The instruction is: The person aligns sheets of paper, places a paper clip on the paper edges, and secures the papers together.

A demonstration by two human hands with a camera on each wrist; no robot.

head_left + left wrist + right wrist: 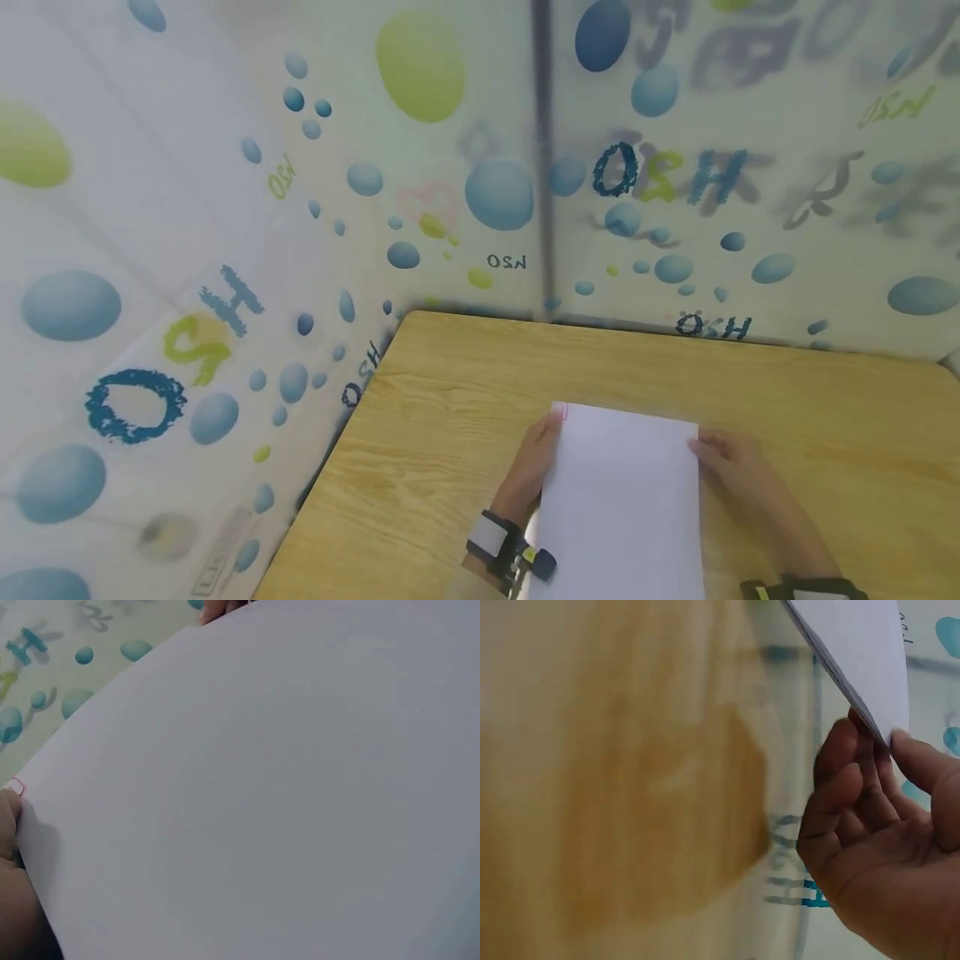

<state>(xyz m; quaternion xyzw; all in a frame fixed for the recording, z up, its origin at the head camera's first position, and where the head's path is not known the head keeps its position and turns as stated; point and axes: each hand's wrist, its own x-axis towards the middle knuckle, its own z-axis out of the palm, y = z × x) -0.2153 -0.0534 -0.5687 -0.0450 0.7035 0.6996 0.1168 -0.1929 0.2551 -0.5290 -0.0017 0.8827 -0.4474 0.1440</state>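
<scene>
A stack of white paper [622, 500] is held up over the table, its top edge facing the far wall. At its top left corner sits a pink paper clip [565, 412], also visible as a small pink loop [18, 786] in the left wrist view. My left hand [532, 458] grips the left edge just below the clip, its fingers hidden behind the sheets. On the opposite side my right hand [735, 467] pinches the right edge near the upper corner. The right wrist view shows the thumb on the front of the paper [870, 667], fingers behind, and several layers along the edge.
A wooden table [435, 400] lies beneath and around the paper. Pale curtains [450, 150] printed with bubbles and letters stand along the table's left and far edges. Dark straps [498, 542] with small cameras are worn on both wrists.
</scene>
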